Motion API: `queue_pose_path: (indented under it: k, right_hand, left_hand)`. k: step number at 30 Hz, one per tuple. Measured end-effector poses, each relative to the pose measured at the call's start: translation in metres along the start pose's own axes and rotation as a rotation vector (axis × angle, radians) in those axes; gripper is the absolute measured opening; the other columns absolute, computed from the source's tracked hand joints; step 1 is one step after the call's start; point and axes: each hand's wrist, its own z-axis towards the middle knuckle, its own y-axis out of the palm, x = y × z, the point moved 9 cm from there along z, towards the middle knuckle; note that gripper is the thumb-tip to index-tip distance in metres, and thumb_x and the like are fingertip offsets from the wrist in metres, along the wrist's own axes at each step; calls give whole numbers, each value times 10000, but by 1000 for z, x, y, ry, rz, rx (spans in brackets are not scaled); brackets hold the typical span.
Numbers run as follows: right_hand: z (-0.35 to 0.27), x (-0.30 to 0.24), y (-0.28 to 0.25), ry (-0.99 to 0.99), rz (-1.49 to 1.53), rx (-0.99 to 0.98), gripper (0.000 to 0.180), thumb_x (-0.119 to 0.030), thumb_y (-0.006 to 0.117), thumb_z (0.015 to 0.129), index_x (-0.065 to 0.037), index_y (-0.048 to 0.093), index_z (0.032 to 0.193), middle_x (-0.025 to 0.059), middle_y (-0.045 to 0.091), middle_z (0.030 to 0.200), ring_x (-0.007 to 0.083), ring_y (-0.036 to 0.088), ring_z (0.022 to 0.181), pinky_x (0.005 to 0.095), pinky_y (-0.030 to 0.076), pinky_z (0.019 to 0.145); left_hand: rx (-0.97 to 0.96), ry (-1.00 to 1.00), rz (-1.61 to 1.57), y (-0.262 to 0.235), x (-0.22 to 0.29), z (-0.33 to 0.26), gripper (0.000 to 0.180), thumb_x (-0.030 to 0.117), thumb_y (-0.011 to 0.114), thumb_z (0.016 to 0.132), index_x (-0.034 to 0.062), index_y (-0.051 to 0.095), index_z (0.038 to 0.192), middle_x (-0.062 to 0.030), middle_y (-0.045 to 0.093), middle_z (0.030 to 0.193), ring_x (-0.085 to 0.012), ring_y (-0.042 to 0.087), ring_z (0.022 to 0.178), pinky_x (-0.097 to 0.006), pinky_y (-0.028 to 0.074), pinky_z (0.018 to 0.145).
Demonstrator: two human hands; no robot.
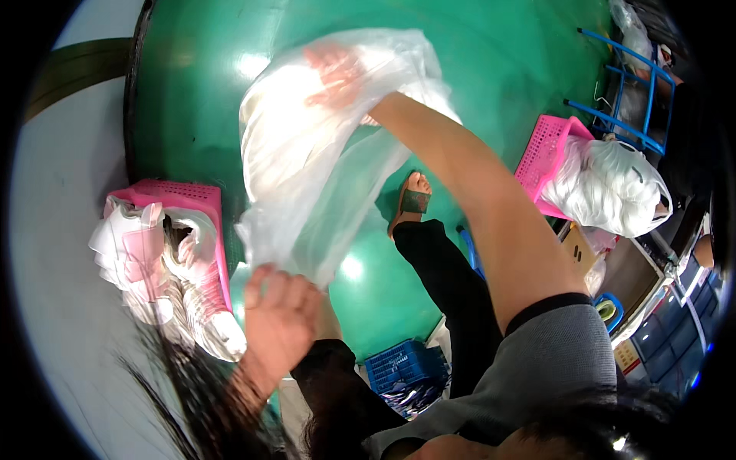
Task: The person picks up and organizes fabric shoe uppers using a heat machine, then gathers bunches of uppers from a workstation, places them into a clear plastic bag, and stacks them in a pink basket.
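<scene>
A large translucent plastic bag (307, 207) hangs in front of me over the green floor. Its near edge is pinched in the closed fingers of my left hand (280, 314). My right hand (333, 74) is inside the bag at its far end, showing blurred through the film with its fingers apart. Bright white material (280, 130) lies in the bag to the left of that hand; its kind is hard to make out through the plastic.
At left, a pink basket (222, 253) holds stacked white pieces. Another pink basket (537, 157) at right bears a bundle of white pieces, near a blue metal frame (652, 100). A blue crate (402, 364) sits by my legs. A cluttered bench stands at right.
</scene>
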Motion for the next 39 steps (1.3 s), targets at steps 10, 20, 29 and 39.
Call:
queue_pose_path:
  k: [10,20,29,39]
  right_hand:
    - [-120,79,-10,172,-43,-177,357,-321,486,837,-119,619,1101,77,547,1228,206,493,1152,374,301,1049]
    - [-118,61,-28,-37,252,-81,410,-255,521,819,-83,562,1189,107,561,1218,260,548,1059,369,424,913]
    - [-277,58,-31,407,249,-936,388,-169,573,845,-39,513,1206,156,576,1077,299,547,1023,354,439,898]
    - [-319,-93,-110,-376,391,-762,238,-145,586,772,-84,568,1001,101,567,858,313,594,737,418,461,650]
  left_hand:
    - [-20,-49,672,95,46,23,383,117,594,784,-13,513,1135,-116,527,1171,-255,525,1046,-429,405,931]
    - [226,-46,-476,302,-12,211,503,242,671,744,71,542,1199,-130,545,1191,-356,453,1146,-477,381,960]
    - [122,392,-167,264,-13,194,649,386,620,801,102,408,1344,-122,432,1356,-285,372,1285,-458,253,1095]
    - [206,236,316,226,-20,235,448,338,503,852,51,509,1196,-132,528,1161,-268,400,1248,-529,233,1086]
